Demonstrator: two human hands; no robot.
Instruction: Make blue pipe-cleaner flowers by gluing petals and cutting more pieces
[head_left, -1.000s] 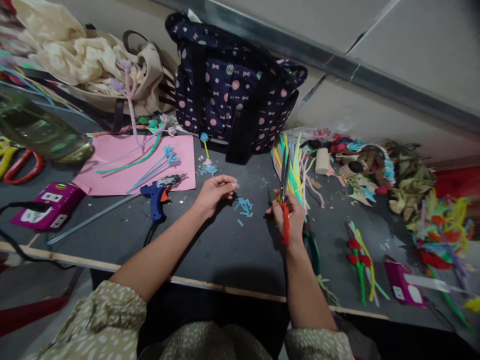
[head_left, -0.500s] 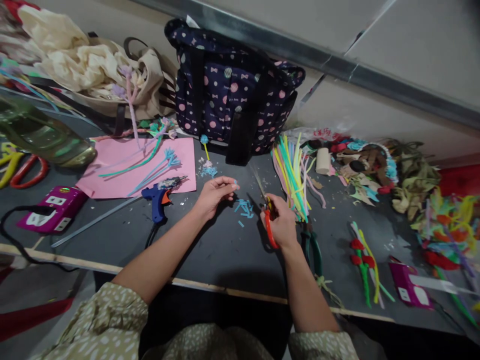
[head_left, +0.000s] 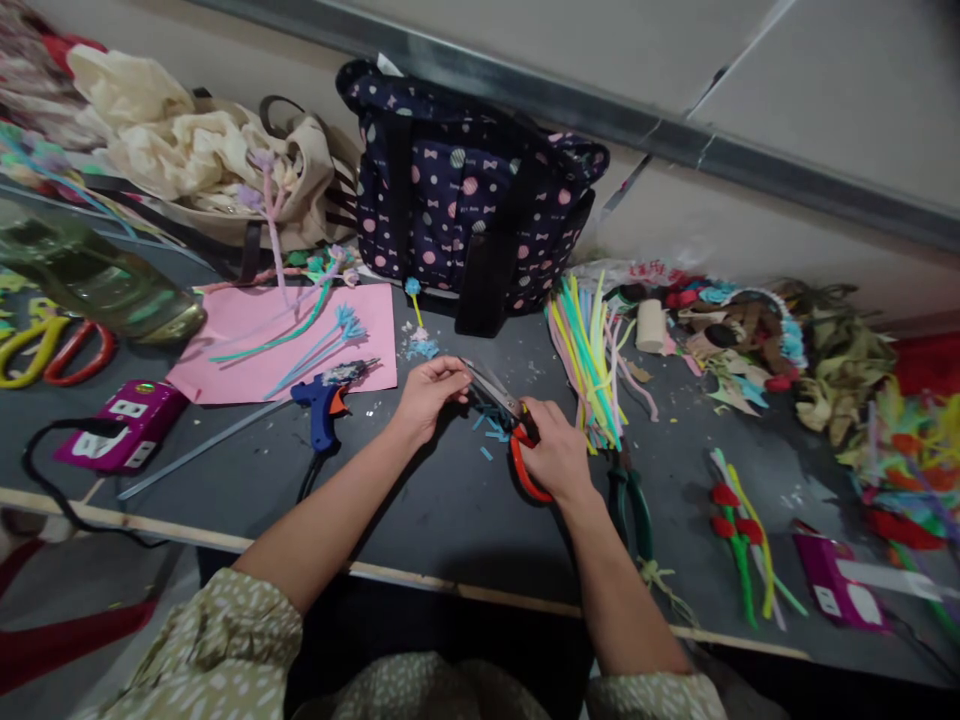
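- Centrally, two bare hands work above the dark surface point(head_left: 450, 525), between its near wooden edge and its far edge by the wall.
- The left hand point(head_left: 433, 395) has its thumb and fingers pressed together; whether anything small sits between them I cannot tell.
- The right hand point(head_left: 555, 452) has its grip closed around the red handle of the scissors point(head_left: 511, 405), whose blades slant away from the near edge and reach the left fingertips. Actual contact there is too fine to make out.
- Short blue pieces point(head_left: 491, 430) lie scattered mid-surface, between the hands and partly beneath the blades.
- Beyond the right hand, toward the far edge, a bundle of coloured stems point(head_left: 589, 365) lies fanned out.
- Green-handled pliers point(head_left: 631, 505) rest just right of the right forearm, pointing away from the near edge.
- Left of the left hand, a blue glue gun point(head_left: 324, 415) lies with its nozzle over a pink sheet point(head_left: 381, 365), which also carries blue stems point(head_left: 319, 345).
- At the far edge stands a navy patterned bag point(head_left: 461, 200).
- Near the near edge, well to the right, red-topped stems point(head_left: 739, 530) lie together beside a purple box point(head_left: 840, 590).
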